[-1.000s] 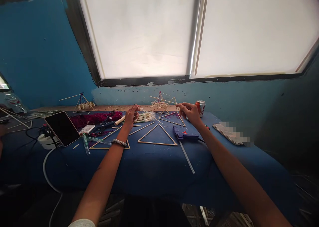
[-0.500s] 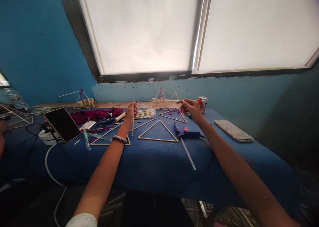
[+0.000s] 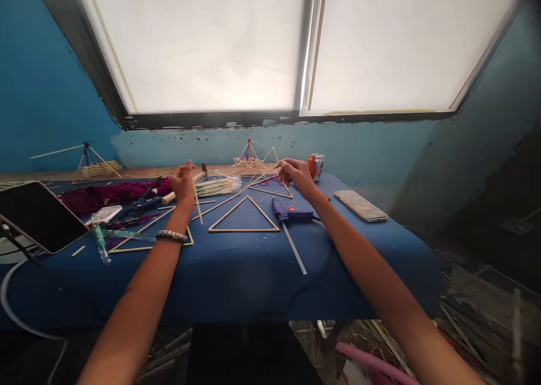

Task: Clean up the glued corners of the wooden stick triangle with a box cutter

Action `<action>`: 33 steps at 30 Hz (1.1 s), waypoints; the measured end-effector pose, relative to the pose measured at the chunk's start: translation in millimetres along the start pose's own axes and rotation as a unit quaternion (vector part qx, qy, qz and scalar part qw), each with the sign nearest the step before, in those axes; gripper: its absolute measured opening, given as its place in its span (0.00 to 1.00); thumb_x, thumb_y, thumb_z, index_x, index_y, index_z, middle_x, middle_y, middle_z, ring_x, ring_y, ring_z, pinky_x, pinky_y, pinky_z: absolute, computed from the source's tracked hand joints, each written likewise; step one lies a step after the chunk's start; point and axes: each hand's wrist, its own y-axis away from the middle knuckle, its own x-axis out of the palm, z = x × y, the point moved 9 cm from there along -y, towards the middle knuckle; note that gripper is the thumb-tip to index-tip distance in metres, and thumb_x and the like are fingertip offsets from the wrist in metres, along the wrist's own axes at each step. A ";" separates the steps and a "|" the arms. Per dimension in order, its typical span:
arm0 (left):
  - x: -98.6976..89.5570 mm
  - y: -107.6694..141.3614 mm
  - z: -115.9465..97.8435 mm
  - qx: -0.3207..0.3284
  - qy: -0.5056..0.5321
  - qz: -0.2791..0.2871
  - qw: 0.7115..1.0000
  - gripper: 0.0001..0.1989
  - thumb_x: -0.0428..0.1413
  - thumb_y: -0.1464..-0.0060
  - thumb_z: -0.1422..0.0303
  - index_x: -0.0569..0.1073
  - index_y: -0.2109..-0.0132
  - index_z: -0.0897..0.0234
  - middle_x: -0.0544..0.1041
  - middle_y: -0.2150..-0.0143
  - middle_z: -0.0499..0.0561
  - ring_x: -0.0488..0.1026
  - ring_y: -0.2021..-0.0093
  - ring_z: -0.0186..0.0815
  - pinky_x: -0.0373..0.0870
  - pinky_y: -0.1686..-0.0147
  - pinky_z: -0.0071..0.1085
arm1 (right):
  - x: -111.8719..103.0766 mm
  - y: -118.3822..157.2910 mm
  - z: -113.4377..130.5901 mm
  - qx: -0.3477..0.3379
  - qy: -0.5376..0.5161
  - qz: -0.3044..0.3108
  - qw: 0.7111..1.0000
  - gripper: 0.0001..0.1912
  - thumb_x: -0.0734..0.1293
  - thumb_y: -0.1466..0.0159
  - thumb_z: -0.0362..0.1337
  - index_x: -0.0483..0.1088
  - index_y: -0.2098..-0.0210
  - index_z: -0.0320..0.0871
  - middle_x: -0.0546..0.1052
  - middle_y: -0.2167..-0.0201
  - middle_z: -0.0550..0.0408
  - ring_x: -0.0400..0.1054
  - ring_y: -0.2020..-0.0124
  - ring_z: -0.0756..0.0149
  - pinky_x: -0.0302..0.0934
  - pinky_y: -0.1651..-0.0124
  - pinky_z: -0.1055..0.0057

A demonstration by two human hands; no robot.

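Observation:
My left hand is closed round a thin wooden stick that points down toward the table. Over the back of the table, my right hand pinches the upper end of another thin stick, which slants down to the left. Between and below the hands lies a flat stick triangle. A second stick triangle is partly hidden behind my left wrist. The blue glue gun rests right of the first triangle, with a clear glue stick in front of it.
A phone lies at the right, a can behind it. Stick pyramids stand along the back. Purple yarn, a bundle of sticks, plastic wrappers and a tilted phone occupy the left.
The view has turned right, so the table's things appear farther left. A slanting stick now shows in my right hand's pinch. The stick in my left hand has tilted.

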 end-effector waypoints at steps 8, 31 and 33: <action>-3.0 3.2 2.9 0.073 -0.281 0.007 0.957 0.10 0.64 0.49 0.59 0.80 0.68 0.62 0.78 0.74 0.50 0.71 0.74 0.36 0.58 0.73 0.27 | 35.0 -7.6 -22.0 0.132 -0.022 0.017 0.991 0.16 0.69 0.37 0.46 0.74 0.71 0.37 0.75 0.80 0.52 0.57 0.85 0.75 0.51 0.83 0.77; 43.8 -6.3 15.8 0.098 -0.386 0.241 0.885 0.08 0.69 0.56 0.63 0.80 0.71 0.61 0.77 0.74 0.51 0.73 0.72 0.39 0.59 0.74 0.27 | 103.4 -37.5 -14.4 0.014 0.414 0.208 0.886 0.18 0.64 0.36 0.36 0.73 0.80 0.38 0.72 0.83 0.56 0.59 0.80 0.75 0.49 0.74 0.74; 66.3 4.5 27.0 0.083 -0.378 0.337 0.858 0.10 0.70 0.60 0.63 0.79 0.74 0.61 0.76 0.77 0.51 0.71 0.74 0.38 0.56 0.76 0.27 | 88.9 -25.4 -21.4 0.049 0.431 0.230 0.871 0.17 0.64 0.36 0.37 0.73 0.81 0.39 0.73 0.82 0.56 0.59 0.80 0.74 0.48 0.74 0.73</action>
